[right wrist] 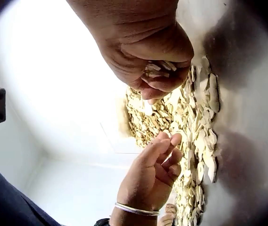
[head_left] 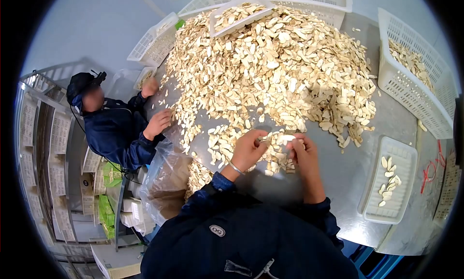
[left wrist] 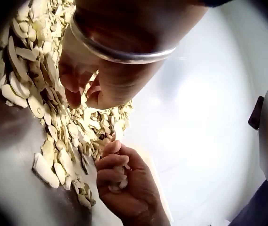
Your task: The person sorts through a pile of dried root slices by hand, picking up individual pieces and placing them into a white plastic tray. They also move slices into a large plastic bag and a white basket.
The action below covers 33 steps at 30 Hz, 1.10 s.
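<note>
Pale oval dried slices with brownish edges, their exact kind unclear, lie in a large heap [head_left: 270,61] on a grey metal table [head_left: 333,175]. My right hand [head_left: 304,155] curls round several slices [right wrist: 158,68] in its palm, and a whitish slice [head_left: 288,138] shows at its fingertips. Facing it is my left hand [head_left: 247,151], wearing a silver bangle [left wrist: 119,55], low over the small near pile [head_left: 274,165]. Its fingers bend loosely, and a gap shows between thumb and fingers in the left wrist view.
A shallow white tray [head_left: 403,192] with several slices stands at the right. Beyond it is a white perforated basket [head_left: 411,85], partly filled. Another tray [head_left: 241,23] rests on the heap. On the left, another person [head_left: 111,119] works beside a clear plastic bag [head_left: 166,170].
</note>
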### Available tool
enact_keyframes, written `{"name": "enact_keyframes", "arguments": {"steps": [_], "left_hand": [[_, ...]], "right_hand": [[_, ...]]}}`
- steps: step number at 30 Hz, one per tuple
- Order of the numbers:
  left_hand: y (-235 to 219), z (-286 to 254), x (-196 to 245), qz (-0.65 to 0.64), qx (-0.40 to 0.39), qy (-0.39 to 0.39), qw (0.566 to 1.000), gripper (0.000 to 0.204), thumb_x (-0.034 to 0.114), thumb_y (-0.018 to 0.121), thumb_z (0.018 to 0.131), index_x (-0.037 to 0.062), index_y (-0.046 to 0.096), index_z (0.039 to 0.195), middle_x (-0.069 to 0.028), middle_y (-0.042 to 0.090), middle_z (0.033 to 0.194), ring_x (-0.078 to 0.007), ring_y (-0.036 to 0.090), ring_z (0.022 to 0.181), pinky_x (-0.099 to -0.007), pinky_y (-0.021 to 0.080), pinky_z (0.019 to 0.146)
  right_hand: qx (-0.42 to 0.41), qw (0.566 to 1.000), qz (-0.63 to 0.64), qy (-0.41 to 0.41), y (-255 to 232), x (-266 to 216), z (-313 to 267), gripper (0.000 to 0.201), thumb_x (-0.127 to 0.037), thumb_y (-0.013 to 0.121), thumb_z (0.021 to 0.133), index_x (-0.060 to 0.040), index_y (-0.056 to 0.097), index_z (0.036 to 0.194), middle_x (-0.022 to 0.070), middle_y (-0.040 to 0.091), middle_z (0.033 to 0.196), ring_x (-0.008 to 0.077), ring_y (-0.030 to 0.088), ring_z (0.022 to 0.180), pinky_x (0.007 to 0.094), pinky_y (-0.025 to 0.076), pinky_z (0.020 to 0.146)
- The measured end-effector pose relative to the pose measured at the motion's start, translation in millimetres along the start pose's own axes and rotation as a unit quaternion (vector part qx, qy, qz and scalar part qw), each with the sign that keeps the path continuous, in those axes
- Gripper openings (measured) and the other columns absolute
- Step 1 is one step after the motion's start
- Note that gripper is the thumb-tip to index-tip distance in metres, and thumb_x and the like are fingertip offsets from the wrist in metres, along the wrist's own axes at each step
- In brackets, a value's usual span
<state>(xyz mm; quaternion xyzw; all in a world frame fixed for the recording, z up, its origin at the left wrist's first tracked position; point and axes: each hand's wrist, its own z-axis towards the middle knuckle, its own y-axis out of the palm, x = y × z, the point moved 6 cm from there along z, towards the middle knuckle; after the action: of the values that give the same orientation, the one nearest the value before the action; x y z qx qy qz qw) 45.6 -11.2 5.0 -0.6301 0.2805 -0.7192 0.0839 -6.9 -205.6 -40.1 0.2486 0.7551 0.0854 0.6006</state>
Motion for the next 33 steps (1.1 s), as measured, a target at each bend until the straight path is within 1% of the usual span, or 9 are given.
{"name": "enact_keyframes", "arguments": {"steps": [5, 10, 14, 17, 20, 23, 26, 32, 33], "left_hand": [[16, 10, 21, 0.131, -0.015, 0.111, 0.985, 0.019, 0.015, 0.073, 0.087, 0.0064, 0.067, 0.103, -0.0098, 0.062, 0.089, -0.0248, 0.063, 0.066, -0.0351, 0.051, 0.060], [41, 20, 29, 0.266, 0.003, 0.168, 0.949, 0.021, 0.022, 0.074, 0.086, 0.0083, 0.065, 0.099, -0.0102, 0.060, 0.084, -0.0307, 0.065, 0.073, -0.0401, 0.053, 0.063], [45, 26, 16, 0.255, -0.036, 0.100, 0.961, 0.020, 0.021, 0.072, 0.085, 0.0099, 0.063, 0.098, -0.0099, 0.064, 0.091, -0.0336, 0.066, 0.082, -0.0439, 0.055, 0.068], [40, 24, 7, 0.264, -0.041, 0.087, 0.960, 0.021, 0.021, 0.071, 0.084, 0.0098, 0.064, 0.100, -0.0101, 0.065, 0.091, -0.0337, 0.066, 0.082, -0.0438, 0.055, 0.068], [35, 19, 18, 0.238, -0.010, 0.104, 0.966, 0.024, 0.022, 0.072, 0.085, 0.0100, 0.064, 0.103, -0.0106, 0.065, 0.092, -0.0341, 0.067, 0.081, -0.0432, 0.055, 0.068], [38, 22, 34, 0.269, 0.043, 0.141, 0.952, 0.027, 0.026, 0.075, 0.084, 0.0110, 0.063, 0.104, -0.0076, 0.065, 0.083, -0.0316, 0.065, 0.072, -0.0417, 0.053, 0.061], [45, 29, 31, 0.299, 0.026, 0.115, 0.947, 0.032, 0.030, 0.076, 0.084, 0.0110, 0.063, 0.107, -0.0079, 0.065, 0.082, -0.0310, 0.066, 0.072, -0.0418, 0.053, 0.061], [49, 31, 27, 0.272, 0.013, 0.113, 0.956, 0.038, 0.027, 0.077, 0.082, 0.0075, 0.063, 0.112, -0.0093, 0.066, 0.080, -0.0299, 0.067, 0.070, -0.0404, 0.053, 0.062], [48, 31, 26, 0.255, -0.004, 0.102, 0.962, 0.039, 0.026, 0.077, 0.083, 0.0067, 0.063, 0.114, -0.0079, 0.066, 0.080, -0.0269, 0.066, 0.069, -0.0382, 0.053, 0.061]], "right_hand": [[0.054, 0.997, 0.052, -0.019, -17, -2, 6, 0.017, -0.017, 0.055, 0.100, -0.0052, 0.064, 0.109, 0.0024, 0.068, 0.085, 0.0061, 0.057, 0.061, 0.0220, 0.043, 0.050], [0.022, 0.998, 0.065, -0.015, -21, -1, 8, 0.019, -0.024, 0.055, 0.103, -0.0066, 0.064, 0.103, 0.0029, 0.068, 0.083, 0.0073, 0.059, 0.062, 0.0223, 0.045, 0.051], [0.052, 0.995, 0.089, 0.013, -23, 0, 5, 0.021, -0.027, 0.057, 0.103, -0.0077, 0.064, 0.100, 0.0029, 0.068, 0.081, 0.0100, 0.065, 0.065, 0.0227, 0.047, 0.053], [0.079, 0.989, 0.115, 0.038, -14, -8, 3, 0.018, -0.024, 0.057, 0.103, -0.0076, 0.060, 0.096, 0.0043, 0.069, 0.086, 0.0088, 0.061, 0.063, 0.0217, 0.046, 0.050], [0.064, 0.983, 0.166, 0.049, -7, -19, -3, 0.015, -0.022, 0.058, 0.101, -0.0074, 0.059, 0.101, 0.0030, 0.066, 0.089, 0.0081, 0.060, 0.066, 0.0209, 0.046, 0.051], [0.045, 0.968, 0.241, 0.051, -11, -14, 1, 0.017, -0.020, 0.060, 0.101, -0.0062, 0.059, 0.111, 0.0019, 0.063, 0.085, 0.0093, 0.058, 0.065, 0.0240, 0.045, 0.053], [0.026, 0.967, 0.248, 0.048, -13, -15, 3, 0.019, -0.016, 0.061, 0.100, -0.0057, 0.057, 0.116, 0.0004, 0.057, 0.079, 0.0079, 0.048, 0.059, 0.0236, 0.040, 0.051], [0.026, 0.980, 0.192, 0.049, -11, -10, 2, 0.016, -0.014, 0.062, 0.099, -0.0047, 0.059, 0.113, -0.0010, 0.054, 0.078, 0.0069, 0.047, 0.059, 0.0234, 0.038, 0.050], [0.027, 0.982, 0.184, 0.044, -11, -8, 3, 0.015, -0.014, 0.062, 0.099, -0.0049, 0.060, 0.112, -0.0013, 0.054, 0.078, 0.0067, 0.048, 0.059, 0.0234, 0.039, 0.050]]}}
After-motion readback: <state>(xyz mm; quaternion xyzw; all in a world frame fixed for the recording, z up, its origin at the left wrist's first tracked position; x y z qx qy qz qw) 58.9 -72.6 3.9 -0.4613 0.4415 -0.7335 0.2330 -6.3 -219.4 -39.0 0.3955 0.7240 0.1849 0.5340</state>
